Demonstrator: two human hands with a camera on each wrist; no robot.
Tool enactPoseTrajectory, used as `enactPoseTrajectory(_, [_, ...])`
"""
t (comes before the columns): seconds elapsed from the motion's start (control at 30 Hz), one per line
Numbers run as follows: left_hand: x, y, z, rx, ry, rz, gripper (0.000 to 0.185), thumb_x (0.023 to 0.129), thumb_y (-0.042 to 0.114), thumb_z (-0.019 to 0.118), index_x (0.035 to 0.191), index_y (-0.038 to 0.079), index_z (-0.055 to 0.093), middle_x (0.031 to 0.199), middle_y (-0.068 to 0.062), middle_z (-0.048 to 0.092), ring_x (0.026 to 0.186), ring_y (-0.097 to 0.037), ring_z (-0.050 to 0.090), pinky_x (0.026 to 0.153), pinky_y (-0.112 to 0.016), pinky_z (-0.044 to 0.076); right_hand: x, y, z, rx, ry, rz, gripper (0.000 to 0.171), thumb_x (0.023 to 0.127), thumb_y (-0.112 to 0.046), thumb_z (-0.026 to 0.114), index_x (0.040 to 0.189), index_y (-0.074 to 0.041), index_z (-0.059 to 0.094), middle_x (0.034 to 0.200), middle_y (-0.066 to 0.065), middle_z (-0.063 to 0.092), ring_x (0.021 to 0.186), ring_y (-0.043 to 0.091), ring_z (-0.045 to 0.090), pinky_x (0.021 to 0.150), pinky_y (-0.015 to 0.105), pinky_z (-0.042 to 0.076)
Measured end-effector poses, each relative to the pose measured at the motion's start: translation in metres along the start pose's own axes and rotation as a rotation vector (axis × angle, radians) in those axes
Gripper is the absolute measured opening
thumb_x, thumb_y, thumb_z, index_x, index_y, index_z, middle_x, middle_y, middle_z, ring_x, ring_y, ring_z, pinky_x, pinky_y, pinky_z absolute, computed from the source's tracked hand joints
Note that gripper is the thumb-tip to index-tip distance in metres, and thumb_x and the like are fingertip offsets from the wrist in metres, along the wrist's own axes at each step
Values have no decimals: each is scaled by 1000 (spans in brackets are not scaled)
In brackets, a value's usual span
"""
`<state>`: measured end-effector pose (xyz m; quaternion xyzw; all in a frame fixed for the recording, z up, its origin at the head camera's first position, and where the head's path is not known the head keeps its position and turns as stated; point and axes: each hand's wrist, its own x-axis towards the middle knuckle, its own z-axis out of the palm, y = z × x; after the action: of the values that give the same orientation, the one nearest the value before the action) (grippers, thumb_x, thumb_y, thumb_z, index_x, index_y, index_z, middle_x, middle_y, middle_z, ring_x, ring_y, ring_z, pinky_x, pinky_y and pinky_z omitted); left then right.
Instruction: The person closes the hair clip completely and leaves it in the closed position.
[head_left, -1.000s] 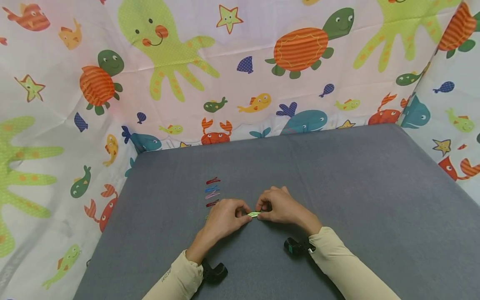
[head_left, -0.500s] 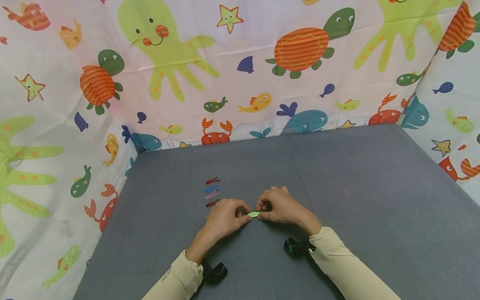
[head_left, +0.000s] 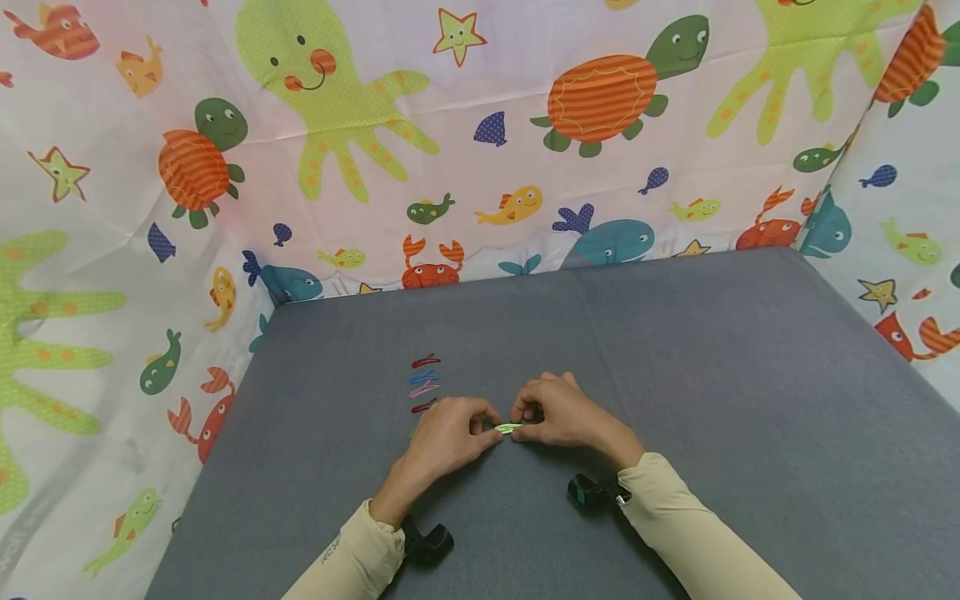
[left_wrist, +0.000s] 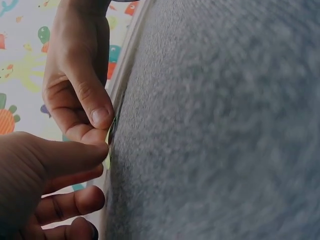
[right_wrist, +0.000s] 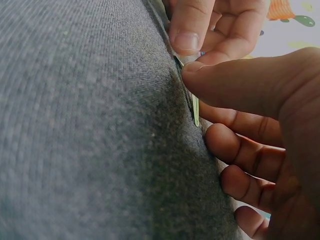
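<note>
A small light-green hair clip lies low over the grey table, pinched at its two ends by both hands. My left hand pinches its left end between thumb and forefinger, and my right hand pinches the right end. In the left wrist view the green clip shows as a thin edge between the fingertips. In the right wrist view the clip stands edge-on against the cloth, under the thumb. Both hands rest on the table.
A short column of hair clips lies just left of my left hand: dark red, blue, pink and another red one. A sea-animal print sheet walls the table at the back and sides.
</note>
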<state>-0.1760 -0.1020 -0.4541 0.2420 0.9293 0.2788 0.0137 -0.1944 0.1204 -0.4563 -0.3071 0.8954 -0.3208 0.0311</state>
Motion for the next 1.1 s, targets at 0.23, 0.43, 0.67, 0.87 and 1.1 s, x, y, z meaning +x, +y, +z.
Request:
enactPoseTrajectory(0.23, [0, 1, -6, -7, 1, -18, 10, 88, 27, 80, 96, 21, 78, 60, 10, 55, 47, -4, 44, 45, -23, 33, 0, 0, 1, -5, 4, -7, 14, 81, -29, 87, 82, -28, 73, 81, -9, 67, 78, 9, 49, 79, 34, 24])
enactPoseTrajectory(0.43, [1, 1, -12, -2, 23, -39, 11, 91, 28, 77, 98, 21, 79, 60, 10, 56, 48, -3, 44, 45, -23, 34, 0, 0, 0, 12, 10, -2, 13, 81, -28, 86, 84, -27, 73, 81, -9, 66, 78, 11, 50, 80, 35, 25])
enactPoseTrajectory(0.67, [1, -2, -20, -33, 69, -78, 10, 92, 31, 75, 98, 23, 79, 64, 10, 57, 53, -5, 47, 49, -24, 37, 1, 1, 1, 81, 46, 12, 11, 85, -26, 84, 89, -24, 74, 79, -13, 61, 76, 13, 51, 84, 38, 25])
enactPoseTrajectory(0.87, [0, -8, -32, -51, 84, -118, 10, 92, 32, 76, 85, 26, 73, 66, 11, 58, 54, -6, 48, 52, -25, 39, 1, 2, 1, 100, 66, 16, 11, 85, -26, 84, 89, -23, 73, 80, -10, 61, 76, 14, 51, 85, 39, 25])
enactPoseTrajectory(1.1, [-5, -17, -55, -54, 55, -177, 17, 93, 31, 76, 79, 25, 69, 68, 9, 60, 54, -9, 51, 54, -28, 41, 2, 1, 6, 101, 113, 7, 13, 84, -24, 85, 91, -21, 74, 81, -9, 62, 80, 13, 53, 87, 40, 27])
